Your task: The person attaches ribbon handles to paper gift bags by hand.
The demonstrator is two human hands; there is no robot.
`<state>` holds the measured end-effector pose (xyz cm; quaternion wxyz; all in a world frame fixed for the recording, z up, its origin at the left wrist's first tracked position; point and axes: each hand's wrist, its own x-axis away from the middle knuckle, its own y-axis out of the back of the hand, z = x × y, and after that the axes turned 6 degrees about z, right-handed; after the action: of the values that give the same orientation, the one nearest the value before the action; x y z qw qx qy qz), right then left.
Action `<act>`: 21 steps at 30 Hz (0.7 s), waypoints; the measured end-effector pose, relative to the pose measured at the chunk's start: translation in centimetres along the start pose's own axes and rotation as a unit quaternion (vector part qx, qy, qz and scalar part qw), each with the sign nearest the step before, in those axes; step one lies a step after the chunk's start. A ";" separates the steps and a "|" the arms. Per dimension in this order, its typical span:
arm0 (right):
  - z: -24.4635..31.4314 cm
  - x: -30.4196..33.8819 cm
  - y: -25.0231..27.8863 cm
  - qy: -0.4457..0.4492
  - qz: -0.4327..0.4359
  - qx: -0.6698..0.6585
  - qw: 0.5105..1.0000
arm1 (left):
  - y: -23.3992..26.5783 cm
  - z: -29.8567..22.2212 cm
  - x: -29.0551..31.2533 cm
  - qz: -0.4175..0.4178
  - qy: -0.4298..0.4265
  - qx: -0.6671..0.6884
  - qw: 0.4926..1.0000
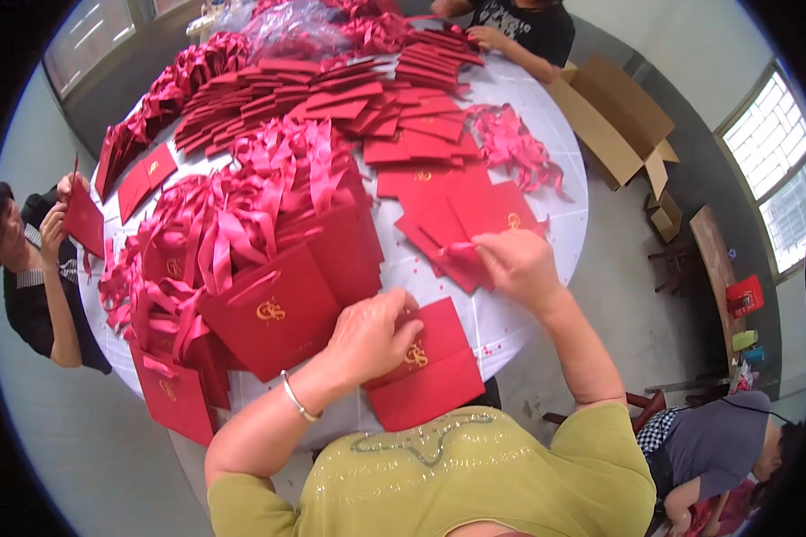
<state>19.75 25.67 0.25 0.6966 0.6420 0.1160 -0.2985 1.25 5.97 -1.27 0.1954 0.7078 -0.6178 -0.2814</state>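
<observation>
A flat red paper gift bag with a gold emblem lies at the table's near edge, in front of my chest. My left hand is closed at this bag's upper left side, fingers curled and thumb over it; the fingertips are partly hidden. To the right and farther off, my right hand pinches a pink ribbon between thumb and fingers. Beneath that ribbon lie several flat red bags. Left of my left hand stands a dense row of red bags with pink ribbon handles.
Piles of flat red bags and loose pink ribbons cover much of the round white-clothed table. One person at the left handles a red bag; another sits across. Cardboard boxes stand right; someone bends behind.
</observation>
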 end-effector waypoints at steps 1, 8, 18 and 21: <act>1.2 0.6 -0.4 -0.001 0.040 0.048 0.998 | 0.1 0.2 0.0 0.003 -0.007 -0.018 1.000; 4.7 -0.1 -1.2 0.032 0.054 0.061 0.996 | 0.3 0.3 -0.1 0.015 0.013 -0.077 0.997; 4.5 -0.4 -4.5 0.042 0.058 0.005 0.997 | 0.2 -0.2 0.0 0.086 0.050 0.032 0.995; 4.3 -1.0 -4.4 0.024 0.025 -0.019 0.999 | -0.1 1.1 -0.1 0.131 0.074 0.188 0.971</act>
<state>15.56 21.84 -2.22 0.7128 0.6385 0.1222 -0.2632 0.66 6.20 -2.16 0.1392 0.6638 -0.7305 -0.0795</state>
